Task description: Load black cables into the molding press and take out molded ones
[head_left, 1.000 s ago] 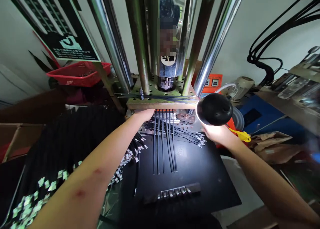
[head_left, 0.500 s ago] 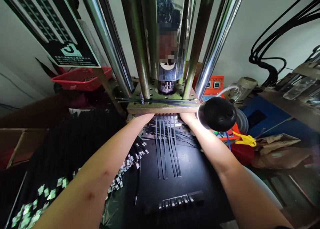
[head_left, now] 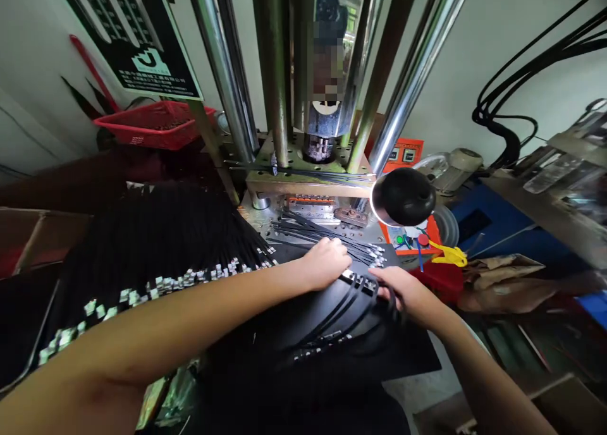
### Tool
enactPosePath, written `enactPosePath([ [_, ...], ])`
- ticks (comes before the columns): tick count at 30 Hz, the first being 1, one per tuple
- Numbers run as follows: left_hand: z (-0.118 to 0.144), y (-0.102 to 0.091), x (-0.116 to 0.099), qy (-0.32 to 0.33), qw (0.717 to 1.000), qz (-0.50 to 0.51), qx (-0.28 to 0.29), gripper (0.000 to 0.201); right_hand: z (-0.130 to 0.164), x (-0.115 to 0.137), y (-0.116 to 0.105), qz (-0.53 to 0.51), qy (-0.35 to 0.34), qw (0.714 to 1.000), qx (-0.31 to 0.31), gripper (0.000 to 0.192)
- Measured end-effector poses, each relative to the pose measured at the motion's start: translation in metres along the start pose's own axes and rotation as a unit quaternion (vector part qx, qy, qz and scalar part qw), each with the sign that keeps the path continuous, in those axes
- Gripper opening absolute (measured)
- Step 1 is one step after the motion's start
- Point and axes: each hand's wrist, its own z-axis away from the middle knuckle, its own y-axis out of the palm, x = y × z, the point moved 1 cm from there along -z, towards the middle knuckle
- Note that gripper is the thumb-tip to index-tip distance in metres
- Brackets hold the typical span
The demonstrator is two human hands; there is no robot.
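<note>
Black cables [head_left: 341,308] with silver metal ends on a black mat [head_left: 417,353]. Left of the mat, black cable heap [head_left: 156,239] speckled silver-white. Behind the mat, chrome press columns [head_left: 222,74], red basket [head_left: 152,124], orange control box [head_left: 401,153], yellow clip [head_left: 448,255].

Single head camera, close above black work mat [head_left: 408,353], facing forward-down toward press [head_left: 308,182].
</note>
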Motion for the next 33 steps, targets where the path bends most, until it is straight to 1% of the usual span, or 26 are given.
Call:
enactPosePath([
  [2,-0.005,-0.001,-0.008,-0.034,0.998,0.060,-0.009,0.029,-0.004,-0.001,0.000,-0.036,0.023,0.999,0.003,0.035],
  [4,0.001,-0.002,-0.016,-0.057,0.992,0.110,0.011,0.041,-0.008,0.003,0.000,-0.048,0.031,0.998,-0.008,0.042],
  [5,0.008,-0.002,-0.023,-0.063,0.985,0.158,0.040,0.052,-0.011,0.008,0.001,-0.052,0.019,0.998,-0.004,0.048],
  [6,0.015,-0.002,-0.030,-0.066,0.970,0.222,0.080,0.062,-0.015,0.014,0.004,-0.056,-0.004,0.998,0.009,0.055],
  [7,0.024,-0.001,-0.038,-0.065,0.946,0.293,0.121,0.065,-0.020,0.021,0.007,-0.059,-0.026,0.998,0.025,0.057],
  [8,0.031,0.000,-0.046,-0.063,0.916,0.364,0.157,0.061,-0.027,0.028,0.010,-0.057,-0.043,0.997,0.037,0.055],
  [9,0.037,0.000,-0.051,-0.063,0.888,0.418,0.179,0.050,-0.037,0.032,0.013,-0.052,-0.049,0.997,0.040,0.050],
  [10,0.042,-0.002,-0.052,-0.065,0.871,0.448,0.190,0.040,-0.047,0.033,0.014,-0.042,-0.041,0.998,0.031,0.044],
  [11,0.045,-0.005,-0.049,-0.071,0.869,0.454,0.185,0.038,-0.059,0.031,0.013,-0.029,-0.023,0.999,0.013,0.039],
  [12,0.047,-0.011,-0.041,-0.082,0.888,0.425,0.157,0.043,-0.071,0.027,0.011,-0.015,-0.001,1.000,-0.008,0.038],
  [13,0.048,-0.018,-0.029,-0.106,0.913,0.378,0.110,0.047,-0.081,0.020,0.008,-0.003,0.022,0.999,-0.029,0.039],
  [15,0.053,-0.032,0.001,-0.167,0.962,0.216,-0.020,0.052,-0.092,0.006,0.001,0.015,0.052,0.997,-0.055,0.048],
  [16,0.058,-0.038,0.015,-0.187,0.972,0.122,-0.075,0.053,-0.091,0.002,-0.002,0.022,0.052,0.997,-0.052,0.053],
  [17,0.066,-0.041,0.024,-0.192,0.975,0.042,-0.102,0.050,-0.085,0.001,-0.003,0.026,0.042,0.998,-0.040,0.058],
  [18,0.076,-0.041,0.029,-0.184,0.979,-0.004,-0.092,0.046,-0.074,0.003,-0.003,0.029,0.023,0.999,-0.020,0.062],
  [19,0.088,-0.037,0.028,-0.164,0.985,-0.009,-0.052,0.044,-0.060,0.009,-0.001,0.027,-0.004,1.000,0.012,0.064],
  [20,0.101,-0.030,0.021,-0.138,0.990,0.010,0.002,0.041,-0.044,0.018,0.003,0.021,-0.033,0.998,0.054,0.064],
  [22,0.125,-0.012,-0.002,-0.091,0.989,0.052,0.100,0.035,-0.011,0.038,0.014,0.006,-0.077,0.988,0.132,0.059],
  [23,0.134,-0.003,-0.015,-0.080,0.987,0.052,0.130,0.029,0.002,0.048,0.020,0.004,-0.089,0.984,0.152,0.052],
  [24,0.140,0.005,-0.027,-0.075,0.985,0.038,0.152,0.022,0.011,0.055,0.026,0.009,-0.098,0.983,0.157,0.044],
  [25,0.142,0.010,-0.034,-0.075,0.983,0.018,0.167,0.016,0.016,0.059,0.031,0.018,-0.106,0.983,0.147,0.036],
  [26,0.142,0.013,-0.037,-0.082,0.982,-0.004,0.173,0.012,0.016,0.060,0.034,0.026,-0.117,0.985,0.125,0.032],
  [27,0.138,0.013,-0.034,-0.093,0.981,-0.023,0.169,0.011,0.010,0.058,0.036,0.030,-0.128,0.986,0.099,0.030],
  [29,0.122,0.007,-0.012,-0.121,0.981,-0.055,0.141,0.012,-0.014,0.044,0.033,0.025,-0.134,0.990,0.040,0.029],
  [31,0.099,-0.007,0.023,-0.154,0.982,-0.081,0.079,0.019,-0.055,0.025,0.025,0.021,-0.121,0.992,-0.031,0.028],
  [33,0.072,-0.023,0.063,-0.191,0.978,-0.077,-0.008,0.030,-0.106,0.007,0.017,0.038,-0.088,0.992,-0.087,0.030],
])
